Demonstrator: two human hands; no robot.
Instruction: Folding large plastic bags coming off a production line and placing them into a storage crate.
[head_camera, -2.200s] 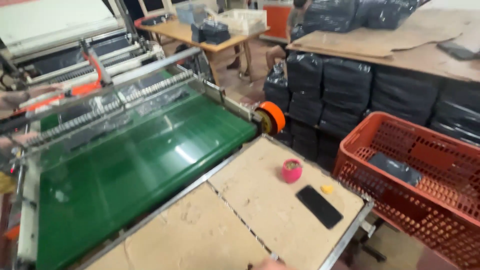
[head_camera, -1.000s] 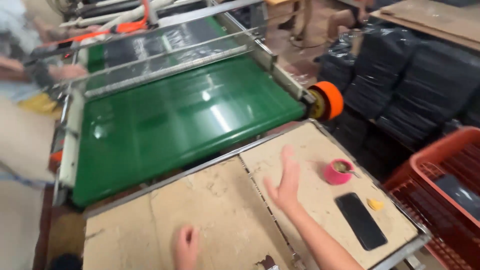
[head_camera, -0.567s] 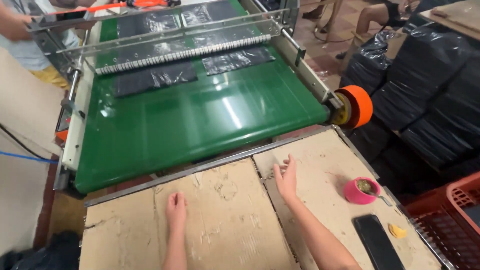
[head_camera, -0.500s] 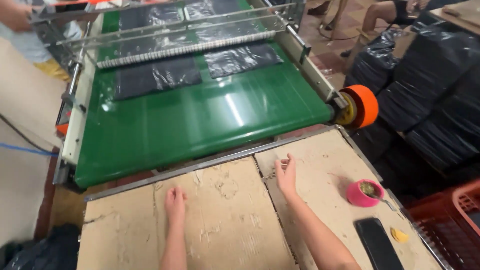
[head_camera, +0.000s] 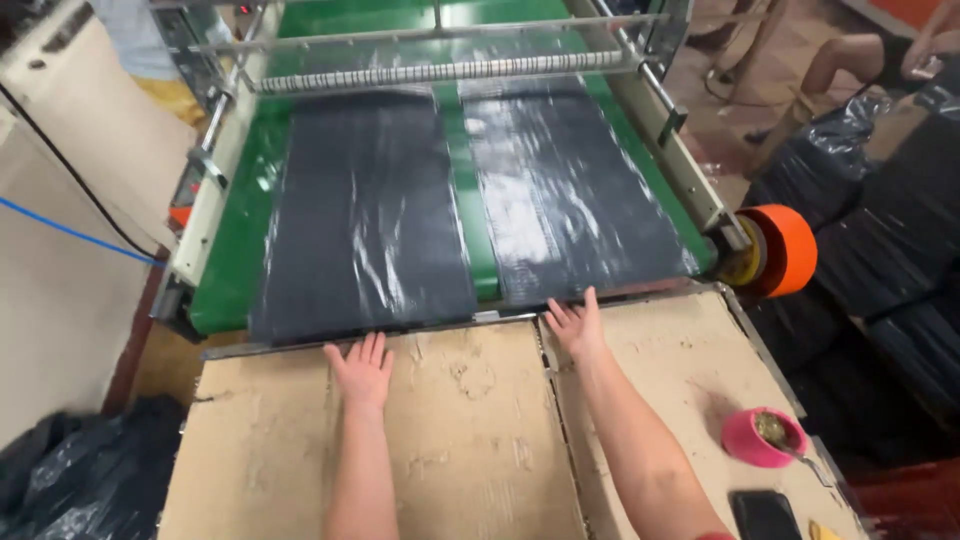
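Both sets of fingers are spread flat and empty: the left hand (head_camera: 362, 367) rests on the cardboard-covered desk (head_camera: 470, 440), fingertips just short of the left black plastic sheet (head_camera: 365, 215); the right hand (head_camera: 575, 325) touches the near edge of the right black plastic sheet (head_camera: 570, 195). Both sheets lie on the green conveyor belt (head_camera: 457, 170). They look thin, limp and slippery, probably best pinched along the near edge. A pink cup (head_camera: 763, 437) sits well to the right.

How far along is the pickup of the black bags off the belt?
Done: two black plastic sheets lie at the green belt's near end. In hand: left hand and right hand rest flat on the cardboard table at that edge. Left: neither sheet is gripped yet.
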